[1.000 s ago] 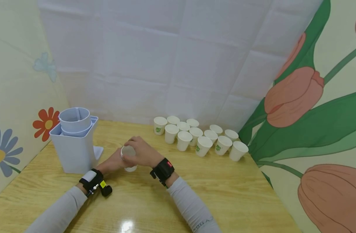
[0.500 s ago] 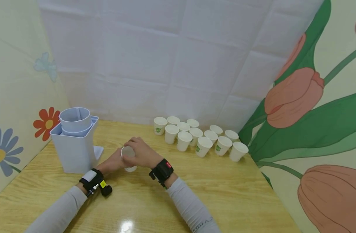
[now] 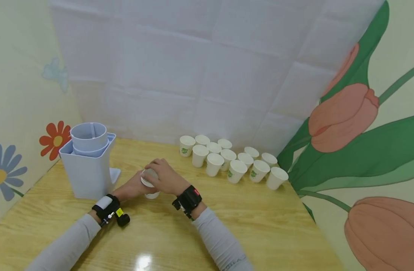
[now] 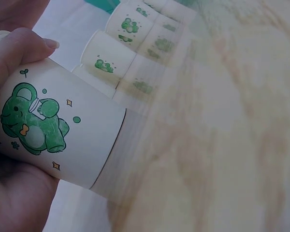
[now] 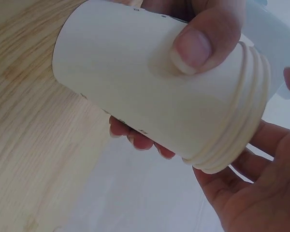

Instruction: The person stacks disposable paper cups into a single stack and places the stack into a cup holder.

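A short stack of nested white paper cups (image 5: 130,72) stands between the hands, with several rims layered at its mouth end. My left hand (image 3: 132,187) grips the cup body from the left; in the left wrist view its thumb and palm close around the white side, which bears a green bear print. My right hand (image 3: 169,180) reaches over the top and holds the stack at the rims. In the right wrist view the right fingers (image 5: 261,183) curl behind the rims, with the thumb tip at the right edge.
Several upright white paper cups (image 3: 214,165) stand in rows toward the back right of the wooden table (image 3: 261,226). At left is a pale blue square bin (image 3: 86,177) with a round container (image 3: 89,137) in it. A white cloth (image 3: 166,75) hangs behind.
The cup opening under the right hand shows less of its inside, and the rim edges show more at the front. Both arms stay nearly in place; the head view has shifted slightly.
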`<state>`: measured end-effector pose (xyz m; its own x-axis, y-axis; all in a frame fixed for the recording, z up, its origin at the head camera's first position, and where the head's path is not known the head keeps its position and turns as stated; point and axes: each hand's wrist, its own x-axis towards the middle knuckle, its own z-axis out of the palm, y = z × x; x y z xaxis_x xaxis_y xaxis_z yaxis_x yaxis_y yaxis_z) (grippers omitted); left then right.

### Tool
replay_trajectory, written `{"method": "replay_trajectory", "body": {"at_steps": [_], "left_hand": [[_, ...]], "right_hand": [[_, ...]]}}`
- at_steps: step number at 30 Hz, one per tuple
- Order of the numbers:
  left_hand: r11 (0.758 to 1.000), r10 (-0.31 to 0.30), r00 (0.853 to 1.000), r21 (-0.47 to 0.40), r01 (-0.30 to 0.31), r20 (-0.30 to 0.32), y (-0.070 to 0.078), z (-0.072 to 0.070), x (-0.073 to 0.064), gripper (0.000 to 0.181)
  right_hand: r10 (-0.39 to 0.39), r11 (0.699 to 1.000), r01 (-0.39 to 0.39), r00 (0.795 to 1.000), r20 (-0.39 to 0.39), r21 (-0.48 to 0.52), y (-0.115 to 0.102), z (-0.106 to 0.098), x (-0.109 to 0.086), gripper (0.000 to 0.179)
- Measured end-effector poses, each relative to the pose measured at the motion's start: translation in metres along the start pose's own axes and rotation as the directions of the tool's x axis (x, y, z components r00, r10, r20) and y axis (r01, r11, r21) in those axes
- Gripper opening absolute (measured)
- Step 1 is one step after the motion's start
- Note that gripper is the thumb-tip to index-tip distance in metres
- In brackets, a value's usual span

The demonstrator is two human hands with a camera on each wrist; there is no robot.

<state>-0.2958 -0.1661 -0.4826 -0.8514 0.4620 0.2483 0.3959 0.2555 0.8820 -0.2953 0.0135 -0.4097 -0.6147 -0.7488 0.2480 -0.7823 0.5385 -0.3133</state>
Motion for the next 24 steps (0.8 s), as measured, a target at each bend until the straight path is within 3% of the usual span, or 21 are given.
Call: {"method": "replay_trajectory", "body": {"at_steps": [5, 8, 16, 20, 24], "left_hand": [[0.997, 0.010, 1.000, -0.079, -0.009, 0.015, -0.002, -0.003, 0.000, 0.067], [0.995, 0.009, 1.000, -0.104, -0.007, 0.017, -0.002, -0.002, 0.000, 0.068], [0.996, -0.003, 1.000, -0.089, 0.002, -0.016, -0.001, 0.001, 0.001, 0.067], [0.996, -0.006, 1.000, -0.094, 0.003, -0.031, -0.003, 0.002, 0.000, 0.063], [0.994, -0.014, 0.999, -0.109, 0.009, -0.040, -0.007, 0.003, -0.004, 0.062]], "right_hand": [[-0.013, 0.997, 0.015, 1.000, -0.024, 0.082, 0.004, 0.000, 0.004, 0.044], [0.002, 0.981, 0.008, 0.999, -0.052, 0.194, 0.010, -0.001, 0.006, 0.041], [0.104, 0.871, -0.036, 0.988, -0.113, 0.490, 0.029, 0.007, 0.022, 0.040], [0.121, 0.831, -0.030, 0.984, -0.128, 0.555, 0.044, 0.008, 0.031, 0.041], [0.162, 0.840, -0.063, 0.977, -0.137, 0.538, 0.059, 0.009, 0.035, 0.040]]}}
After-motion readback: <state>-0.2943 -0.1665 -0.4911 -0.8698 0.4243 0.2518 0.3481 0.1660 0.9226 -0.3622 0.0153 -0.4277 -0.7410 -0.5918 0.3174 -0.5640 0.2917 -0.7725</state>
